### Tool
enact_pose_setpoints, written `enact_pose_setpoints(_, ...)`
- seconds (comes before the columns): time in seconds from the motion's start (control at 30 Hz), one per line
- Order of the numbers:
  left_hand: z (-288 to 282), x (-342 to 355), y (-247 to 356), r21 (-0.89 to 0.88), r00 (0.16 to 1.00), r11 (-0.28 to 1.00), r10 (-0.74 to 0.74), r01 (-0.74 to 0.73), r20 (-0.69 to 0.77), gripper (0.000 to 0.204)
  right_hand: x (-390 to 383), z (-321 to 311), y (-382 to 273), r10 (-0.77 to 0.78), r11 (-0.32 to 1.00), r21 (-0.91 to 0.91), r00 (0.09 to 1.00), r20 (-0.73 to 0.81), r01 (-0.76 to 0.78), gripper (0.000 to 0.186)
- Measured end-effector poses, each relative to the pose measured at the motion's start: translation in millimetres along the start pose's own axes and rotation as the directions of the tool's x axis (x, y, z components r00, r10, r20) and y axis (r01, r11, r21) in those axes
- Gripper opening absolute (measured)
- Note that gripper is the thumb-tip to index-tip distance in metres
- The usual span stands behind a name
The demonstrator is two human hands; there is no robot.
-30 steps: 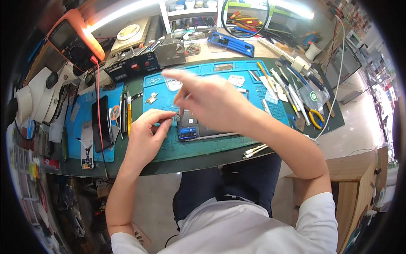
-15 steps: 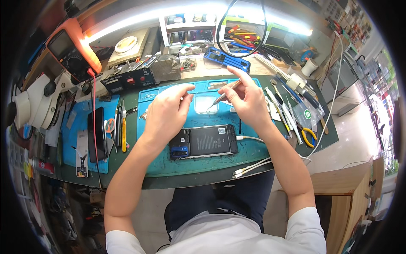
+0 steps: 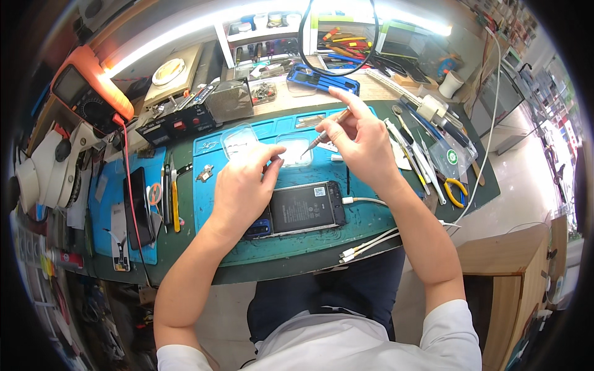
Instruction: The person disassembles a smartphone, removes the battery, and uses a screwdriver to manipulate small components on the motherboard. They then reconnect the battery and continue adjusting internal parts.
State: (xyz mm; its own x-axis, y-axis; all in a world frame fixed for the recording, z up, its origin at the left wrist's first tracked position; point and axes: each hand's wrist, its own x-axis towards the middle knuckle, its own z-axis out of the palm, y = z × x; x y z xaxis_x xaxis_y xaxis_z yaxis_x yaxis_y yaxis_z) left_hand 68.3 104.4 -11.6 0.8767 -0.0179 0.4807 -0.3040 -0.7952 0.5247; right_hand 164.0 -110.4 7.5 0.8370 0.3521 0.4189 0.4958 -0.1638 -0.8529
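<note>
My right hand [image 3: 365, 145] grips a slim, pen-like precision screwdriver [image 3: 325, 132], its dark tip pointing down into a small clear plastic box [image 3: 294, 162]. Thumb and fingers of my left hand [image 3: 244, 188] are drawn together at the near left of that box; whatever they pinch is too small to make out. Partly behind the left hand lies the box's clear lid [image 3: 238, 137]. Below both hands rests an opened phone [image 3: 303, 210] with its black battery bared and a white cable [image 3: 365, 201] at its right end. My left hand covers part of the phone's camera end.
A blue work mat [image 3: 278, 247] lies under the phone. To the left are a dark phone [image 3: 141, 204], a yellow-handled tool [image 3: 175, 204] and an orange multimeter [image 3: 93, 89]. Yellow pliers [image 3: 456, 193] and several slim tools lie right. Loose cable plugs [image 3: 356, 252] rest near the front edge.
My left hand has come lower over the phone's camera end, and the clear lid now shows behind it. The screwdriver stays over the box. The whole view has shifted slightly.
</note>
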Motion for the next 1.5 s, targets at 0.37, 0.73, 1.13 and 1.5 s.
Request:
enact_pose_setpoints(0.37, 18.0, 13.5, -3.3, 0.034, 1.0, 0.999, 0.003, -0.004, 0.009, 0.011, -2.2, 1.2, -14.6, -0.04, 0.999, -0.029, 0.999, 0.013, 0.04, 0.054)
enact_pose_setpoints(0.73, 21.0, 17.4, -3.8, -0.028, 0.998, 0.999, 0.023, -0.025, -0.057, 0.01, -1.9, 3.8, -8.6, -0.142, 0.99, -0.027, 0.988, -0.064, 0.141, 0.053)
enact_pose_setpoints(1.13, 12.9, 20.1, 6.2, -0.062, 1.0, 0.998, 0.006, -0.008, -0.02, 0.008, -2.5, 3.5, -7.3, -0.204, 0.979, -0.038, 0.976, -0.071, 0.201, 0.052)
enact_pose_setpoints(1.5, 8.1, 15.3, 3.9, -0.212, 0.955, 0.935, -0.255, 0.283, 0.151, 0.011, -1.5, -4.0, -15.9, -0.159, 0.969, 0.197, 0.987, 0.033, 0.149, 0.045)
